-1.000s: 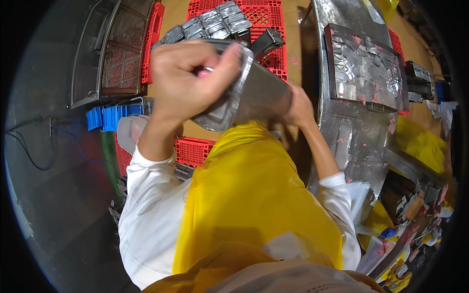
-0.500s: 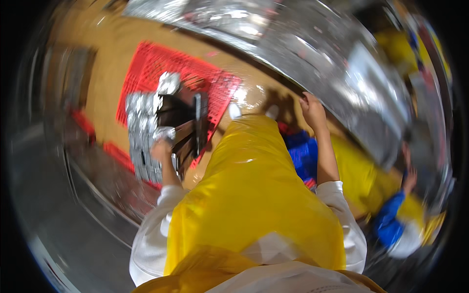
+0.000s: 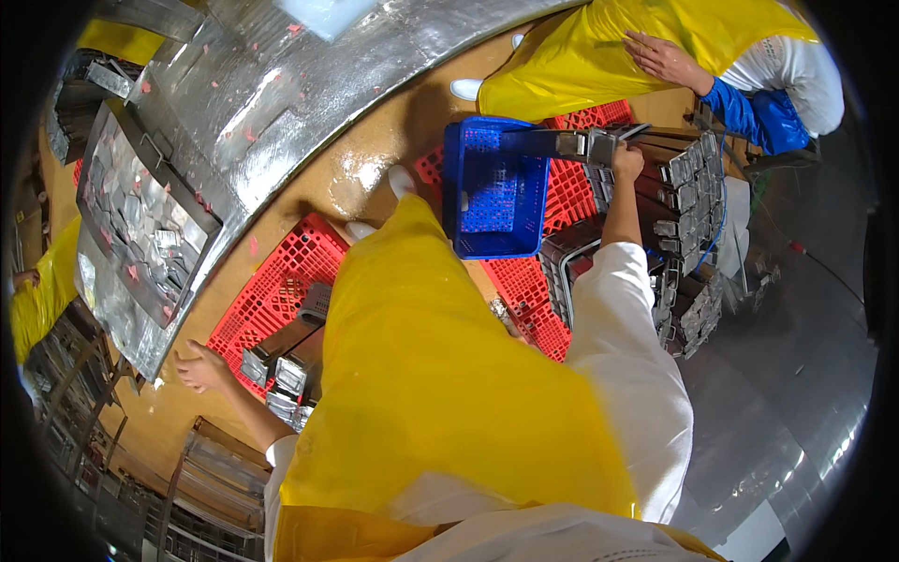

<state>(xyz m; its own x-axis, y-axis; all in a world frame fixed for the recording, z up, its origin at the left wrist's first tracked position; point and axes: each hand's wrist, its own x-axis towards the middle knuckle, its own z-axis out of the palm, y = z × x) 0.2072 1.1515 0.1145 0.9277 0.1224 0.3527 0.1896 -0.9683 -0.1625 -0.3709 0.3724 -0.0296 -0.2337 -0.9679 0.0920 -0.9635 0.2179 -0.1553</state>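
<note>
My right hand (image 3: 628,163) is closed around the end of a long rectangular metal mould (image 3: 600,147), right of the feet. The mould's other end reaches over the rim of a blue plastic crate (image 3: 450,201). Beside that hand stand stacks of similar metal moulds (image 3: 688,187), some tipped at angles. My left hand (image 3: 199,368) is out to the left with its fingers spread, holding nothing. Nearest to it are several metal moulds (image 3: 281,370) on a red slatted pallet (image 3: 281,281), partly hidden by my yellow apron (image 3: 440,375).
A steel table (image 3: 243,122) runs along the far left, with a metal tray (image 3: 98,253) of loose metal pieces on it. A co-worker in a yellow apron (image 3: 581,56) stands at the far right. More red pallets (image 3: 529,295) lie around the blue crate. A metal rack (image 3: 201,468) stands lower left.
My view has swung to the right, bringing the blue crate ahead of me. My left hand has left the stacked moulds. My right hand, empty before, now grips a metal mould.
</note>
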